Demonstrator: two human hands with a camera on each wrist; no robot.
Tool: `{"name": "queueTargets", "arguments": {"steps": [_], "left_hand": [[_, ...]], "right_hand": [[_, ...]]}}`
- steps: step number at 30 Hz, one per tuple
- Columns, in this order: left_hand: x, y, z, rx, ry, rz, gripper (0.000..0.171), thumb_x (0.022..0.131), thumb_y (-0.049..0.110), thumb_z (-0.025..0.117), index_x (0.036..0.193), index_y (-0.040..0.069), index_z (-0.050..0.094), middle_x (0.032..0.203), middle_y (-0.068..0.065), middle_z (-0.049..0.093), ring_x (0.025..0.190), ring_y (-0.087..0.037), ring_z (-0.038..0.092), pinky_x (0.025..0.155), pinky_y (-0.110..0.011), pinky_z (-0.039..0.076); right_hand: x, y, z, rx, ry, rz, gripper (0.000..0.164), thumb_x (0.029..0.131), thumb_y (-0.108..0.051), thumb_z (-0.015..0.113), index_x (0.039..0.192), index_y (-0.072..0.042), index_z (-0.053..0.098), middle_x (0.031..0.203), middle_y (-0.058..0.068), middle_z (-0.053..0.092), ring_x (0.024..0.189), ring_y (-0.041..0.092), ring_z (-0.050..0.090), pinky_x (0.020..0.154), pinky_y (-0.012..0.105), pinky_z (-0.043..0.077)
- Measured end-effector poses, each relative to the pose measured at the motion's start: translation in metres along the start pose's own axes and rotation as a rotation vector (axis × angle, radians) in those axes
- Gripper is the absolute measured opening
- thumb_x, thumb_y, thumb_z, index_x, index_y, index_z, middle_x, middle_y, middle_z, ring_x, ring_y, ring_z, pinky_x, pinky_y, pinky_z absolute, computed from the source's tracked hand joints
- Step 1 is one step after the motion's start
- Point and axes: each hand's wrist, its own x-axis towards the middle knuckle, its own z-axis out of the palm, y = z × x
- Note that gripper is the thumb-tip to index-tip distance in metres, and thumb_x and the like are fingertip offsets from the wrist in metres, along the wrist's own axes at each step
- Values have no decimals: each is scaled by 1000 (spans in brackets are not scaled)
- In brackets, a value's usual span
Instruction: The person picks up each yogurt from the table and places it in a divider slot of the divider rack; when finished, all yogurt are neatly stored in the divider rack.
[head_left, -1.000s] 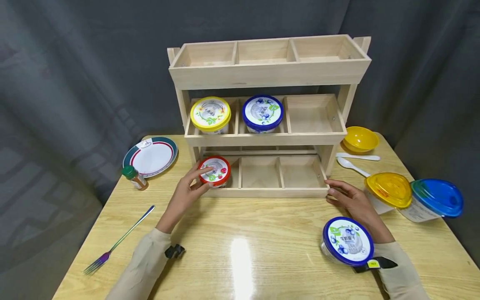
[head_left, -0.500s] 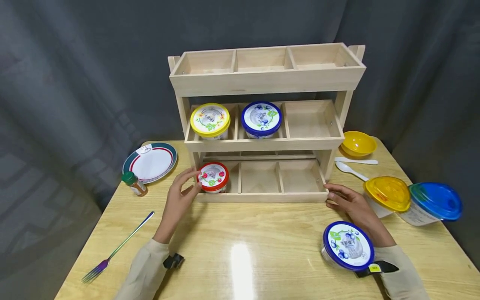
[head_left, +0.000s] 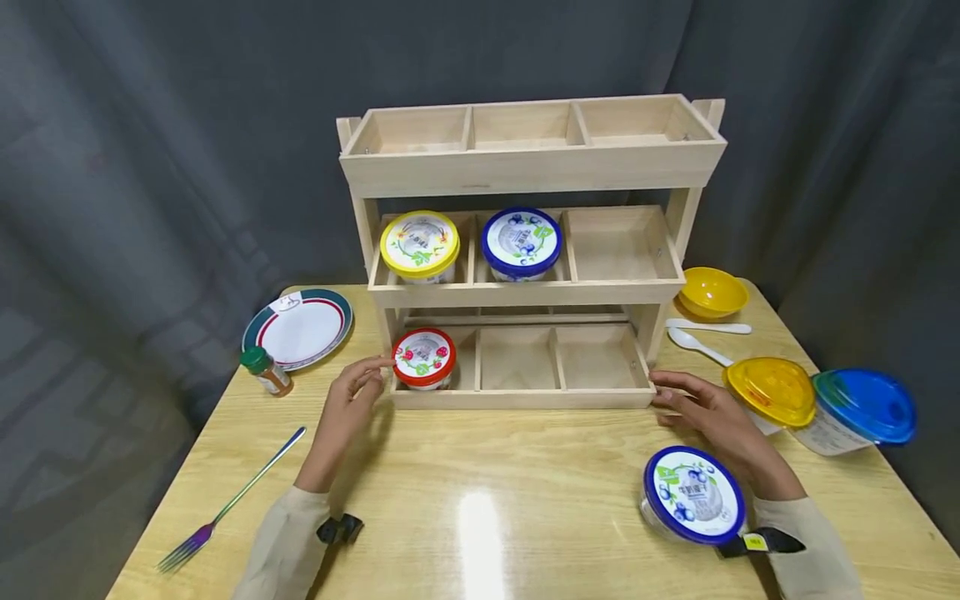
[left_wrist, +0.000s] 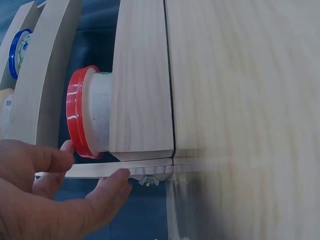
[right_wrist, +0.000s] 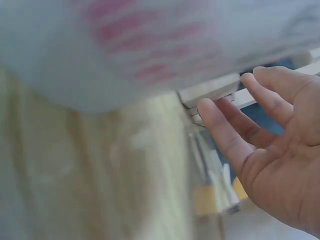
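A red-lidded tub (head_left: 424, 358) sits in the bottom left compartment of a three-tier wooden rack (head_left: 536, 179). Beside it is my left hand (head_left: 347, 417), with loosely bent fingers that hold nothing; in the left wrist view its fingertips are close to the red lid (left_wrist: 77, 112) and the rack's end. My right hand (head_left: 705, 417) has its fingertips at the rack's lower right corner, and the right wrist view shows its fingers (right_wrist: 225, 130) extended. A blue-lidded tub (head_left: 694, 494) stands on the table by my right wrist. The middle tier bears a yellow-lidded tub (head_left: 420, 243) and another blue-lidded tub (head_left: 521, 242).
Left on the table (head_left: 525, 517) are a plate (head_left: 303, 329), a green-capped spice jar (head_left: 266, 371) and a fork (head_left: 232, 500). Right of the rack are a yellow bowl (head_left: 712, 292), white plastic cutlery (head_left: 708, 326), and containers with yellow (head_left: 771, 390) and blue (head_left: 866, 404) lids.
My left hand has let go of the red-lidded tub and drawn back to the left. My right hand has stayed at the rack's corner. The head view has tilted slightly upward.
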Motion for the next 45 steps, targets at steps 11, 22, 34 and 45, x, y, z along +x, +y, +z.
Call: {"name": "queueTargets", "arguments": {"steps": [11,22,34,45], "left_hand": [[0,-4,-1,-80,-29,-82,37,103,-13,53,139,-11,56,153,-29,51,144,-50,51,97,-17,52],[-1,-7,-1,-90,-125,-187,31,104,-5,63,132,-13,53,147,-28,48,143,-47,50,92,-16,52],[1,-11,-2,-3,-209,-140,29,105,1,69,131,-11,63,142,-29,61,128,-39,65,95,-22,52],[2,-9,-1,2,-226,-145,27,104,1,70,127,-12,66,134,-28,66,104,-13,69,88,-24,56]], "right_hand": [[-21,-21,-5,-241,-11,-127,42,117,-21,52,154,-1,55,153,3,57,121,-8,61,93,19,56],[-58,-35,1,-308,87,-163,41,114,-12,58,154,-10,59,145,-27,59,125,-14,55,93,9,49],[-115,-6,-4,-401,148,-130,53,106,-1,68,157,-10,56,154,-34,44,132,-22,39,91,1,44],[-134,27,-12,-271,-36,-151,62,101,16,64,159,0,49,162,-29,38,136,-19,41,93,13,53]]}}
